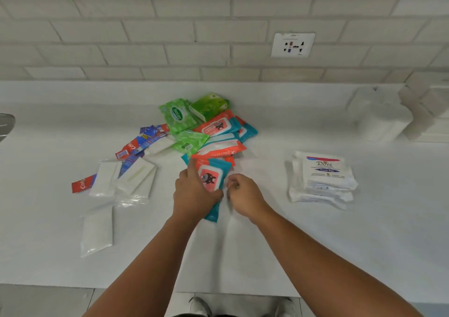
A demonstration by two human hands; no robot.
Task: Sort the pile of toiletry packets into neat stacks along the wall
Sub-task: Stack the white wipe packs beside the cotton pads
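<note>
A mixed pile of packets lies mid-counter: green wipe packs (178, 117), orange-and-teal wipe packs (220, 128), red-and-blue toothpaste sachets (139, 143) and clear-wrapped white packets (136, 176). My left hand (194, 193) grips an orange-and-teal wipe pack (211, 177) at the pile's near edge. My right hand (244, 196) is beside that pack with its fingers curled at the pack's right edge; whether it holds anything is unclear. A stack of white Dove packets (323, 179) sits apart on the right.
The white counter (267, 244) runs to a tiled wall with a socket (293, 44). White containers (384, 120) stand at the back right. A metal object (6, 122) pokes in at the left edge. One more clear packet (97, 231) lies near left.
</note>
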